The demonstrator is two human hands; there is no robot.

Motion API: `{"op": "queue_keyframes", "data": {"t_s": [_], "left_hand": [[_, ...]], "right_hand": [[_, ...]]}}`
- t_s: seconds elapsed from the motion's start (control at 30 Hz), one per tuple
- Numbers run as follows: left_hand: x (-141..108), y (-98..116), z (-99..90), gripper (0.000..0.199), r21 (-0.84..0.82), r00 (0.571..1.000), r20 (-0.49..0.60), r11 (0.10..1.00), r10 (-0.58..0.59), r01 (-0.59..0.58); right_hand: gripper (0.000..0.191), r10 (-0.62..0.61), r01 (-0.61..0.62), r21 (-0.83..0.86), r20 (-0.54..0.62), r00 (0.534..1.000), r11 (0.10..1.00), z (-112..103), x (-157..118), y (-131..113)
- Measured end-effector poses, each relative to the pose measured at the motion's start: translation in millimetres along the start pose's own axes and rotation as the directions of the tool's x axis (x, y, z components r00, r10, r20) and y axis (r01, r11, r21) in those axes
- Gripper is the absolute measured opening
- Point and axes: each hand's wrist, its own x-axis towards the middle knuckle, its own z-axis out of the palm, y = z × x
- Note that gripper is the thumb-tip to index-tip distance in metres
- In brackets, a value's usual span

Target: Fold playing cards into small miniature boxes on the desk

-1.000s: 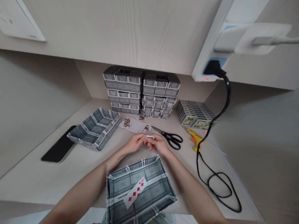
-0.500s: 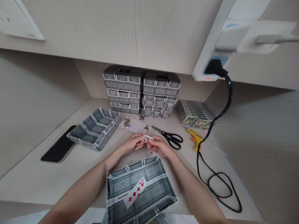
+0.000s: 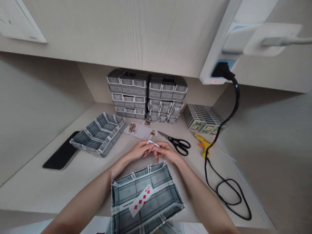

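Between my left hand (image 3: 140, 149) and my right hand (image 3: 166, 152) is a small white card piece (image 3: 153, 143), pinched by the fingers of both. The hands nearly touch, just beyond a tray made of playing cards (image 3: 158, 182) at the table's front edge. A cut strip of a nine of diamonds (image 3: 140, 201) lies in that tray. Loose playing cards (image 3: 141, 130) rest behind my hands, and black-handled scissors (image 3: 179, 145) lie to the right of them.
Another card tray (image 3: 99, 133) leans on a black phone (image 3: 62, 152) at left. Card boxes (image 3: 130, 87) are stacked behind. At right are card packs (image 3: 204, 117), a yellow glue gun (image 3: 203, 144) and its looping black cable (image 3: 229, 204). A power strip (image 3: 219, 55) hangs above.
The small card piece has turned between my fingers and shows more of its white face. My hands have shifted only slightly, and the other things remain in place.
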Motion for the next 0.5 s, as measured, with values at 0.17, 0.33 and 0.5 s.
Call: {"op": "queue_keyframes", "data": {"t_s": [0.17, 0.33, 0.5], "left_hand": [[0.0, -1.3, 2.9, 0.04, -0.17, 0.995, 0.096, 0.985, -0.006, 0.023], [0.1, -6.9, 9.2, 0.04, -0.372, 0.994, 0.105, 0.927, -0.006, 0.045], [3.3, -5.2, 11.4, 0.039, -0.416, 1.0, 0.004, 0.909, 0.019, -0.016]], "right_hand": [[0.028, -0.018, 0.018, 0.01, 0.001, 1.0, 1.0, -1.6, 2.2, 4.3], [0.027, -0.047, 0.046, -0.009, -0.044, 0.998, 0.999, 1.3, 3.9, 6.0], [0.024, -0.117, 0.114, -0.039, -0.082, 0.99, 0.993, 2.6, 6.0, 3.9]]}}
